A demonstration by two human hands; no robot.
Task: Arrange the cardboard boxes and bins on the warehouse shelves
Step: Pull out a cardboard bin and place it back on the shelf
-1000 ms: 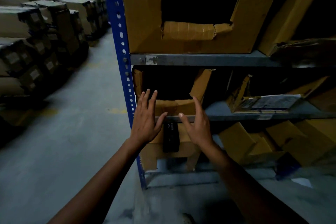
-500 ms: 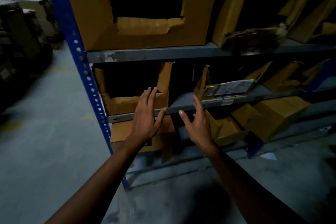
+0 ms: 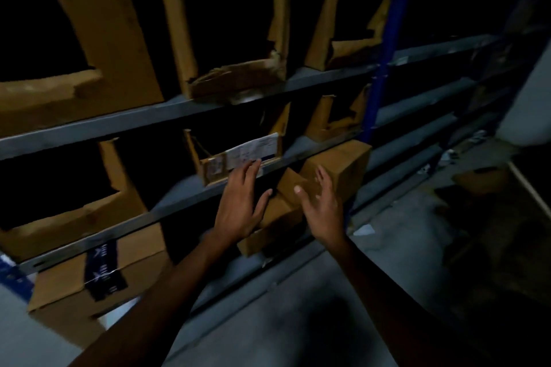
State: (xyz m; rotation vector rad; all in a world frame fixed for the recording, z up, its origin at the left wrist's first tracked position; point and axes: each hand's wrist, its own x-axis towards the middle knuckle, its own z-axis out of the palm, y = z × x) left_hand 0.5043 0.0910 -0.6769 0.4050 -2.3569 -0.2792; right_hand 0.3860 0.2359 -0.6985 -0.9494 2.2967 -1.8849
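Hovering left hand, right hand, by boxes

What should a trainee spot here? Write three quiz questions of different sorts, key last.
1. True or false: the left hand grips the paper-labelled bin.
2. The rack upright is: A red, B blue, C yellow.
3. Which hand is in front of the tilted brown box?
Key: 1 false, its fingers are straight; 2 B; 3 the right hand.
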